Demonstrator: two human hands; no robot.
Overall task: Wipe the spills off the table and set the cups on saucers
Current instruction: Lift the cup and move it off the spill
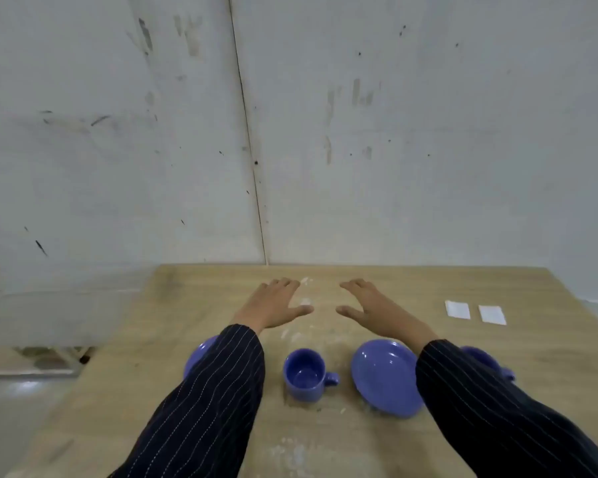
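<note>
Both my hands are stretched flat over the wooden table [497, 346], palms down and holding nothing. My left hand [273, 305] and my right hand [373, 307] hover side by side with fingers spread. Whitish spill patches [304, 300] lie between and below them, and more spill marks [292, 453] lie near the front. A blue cup [306, 374] stands upright on the bare table with its handle to the right. A blue saucer [385, 377] lies right of it. A second blue saucer [199, 357] is partly hidden under my left sleeve. Another blue cup [487, 362] peeks from behind my right sleeve.
Two white folded tissues [457, 309] [492, 314] lie on the table at the far right. A grey marked wall [290, 132] rises right behind the table's back edge. The table's left edge drops to a pale floor [14, 391].
</note>
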